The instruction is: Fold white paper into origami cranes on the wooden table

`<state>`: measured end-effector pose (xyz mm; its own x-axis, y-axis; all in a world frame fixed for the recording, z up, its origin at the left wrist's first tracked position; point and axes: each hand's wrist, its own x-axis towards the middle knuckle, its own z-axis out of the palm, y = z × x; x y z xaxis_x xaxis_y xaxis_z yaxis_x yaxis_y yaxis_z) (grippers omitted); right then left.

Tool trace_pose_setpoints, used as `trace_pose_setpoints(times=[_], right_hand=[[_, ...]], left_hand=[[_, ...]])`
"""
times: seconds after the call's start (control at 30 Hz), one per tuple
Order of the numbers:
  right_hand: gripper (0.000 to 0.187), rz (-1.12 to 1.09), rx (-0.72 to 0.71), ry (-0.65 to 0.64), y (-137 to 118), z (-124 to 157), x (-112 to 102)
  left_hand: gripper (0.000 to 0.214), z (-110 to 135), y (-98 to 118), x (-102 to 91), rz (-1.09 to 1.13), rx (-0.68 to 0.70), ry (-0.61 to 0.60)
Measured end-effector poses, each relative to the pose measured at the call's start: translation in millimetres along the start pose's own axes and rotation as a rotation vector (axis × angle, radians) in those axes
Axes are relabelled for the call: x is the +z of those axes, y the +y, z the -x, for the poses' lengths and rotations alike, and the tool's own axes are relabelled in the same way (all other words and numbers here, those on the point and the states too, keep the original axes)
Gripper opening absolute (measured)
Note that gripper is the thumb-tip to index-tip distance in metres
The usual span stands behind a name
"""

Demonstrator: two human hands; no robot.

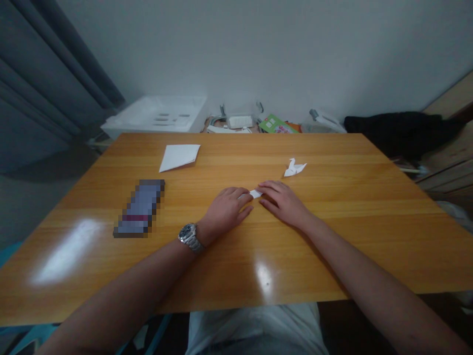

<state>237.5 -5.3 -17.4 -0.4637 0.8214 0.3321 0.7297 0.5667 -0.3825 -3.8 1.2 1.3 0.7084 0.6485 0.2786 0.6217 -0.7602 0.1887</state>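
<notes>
On the orange wooden table [332, 236] both my hands rest near the middle, pressing a small white piece of paper [255, 193] that shows between them. My left hand [228, 209], with a metal watch [190, 236] on its wrist, has its fingers curled down over the paper's left end. My right hand [283, 201] lies flatter, its fingers together on the paper's right end. A small folded white paper figure [294, 168] sits just beyond my right hand. A larger folded white sheet [180, 157] lies farther back on the left.
A blurred-out flat rectangular object [139, 208] lies on the table to the left of my left hand. Behind the table's far edge are a white box [158, 116], clutter with a green packet [275, 124], and dark cloth [402, 128] at the right. A grey curtain [40, 84] hangs on the left.
</notes>
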Motion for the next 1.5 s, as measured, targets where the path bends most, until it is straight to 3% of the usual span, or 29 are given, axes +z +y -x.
trace_pose_setpoints(times=[0.3, 0.83, 1.07, 1.5], right_hand=[[0.023, -0.069, -0.062, 0.03, -1.5, 0.4, -0.7], [0.026, -0.085, -0.025, 0.023, -7.8, -0.1, -2.4], [0.031, -0.156, 0.032, 0.053, -8.9, 0.4, -4.8], [0.024, -0.093, 0.077, 0.083, 0.9, 0.8, 1.9]], left_hand=[[0.02, 0.2, -4.7, 0.0, 0.067, -0.014, 0.005], [0.022, 0.3, -2.3, -0.9, 0.1, -0.048, 0.036], [0.025, 0.3, -0.8, -4.7, 0.138, -0.072, 0.104], [0.032, 3.9, -4.6, -2.5, 0.03, 0.092, 0.082]])
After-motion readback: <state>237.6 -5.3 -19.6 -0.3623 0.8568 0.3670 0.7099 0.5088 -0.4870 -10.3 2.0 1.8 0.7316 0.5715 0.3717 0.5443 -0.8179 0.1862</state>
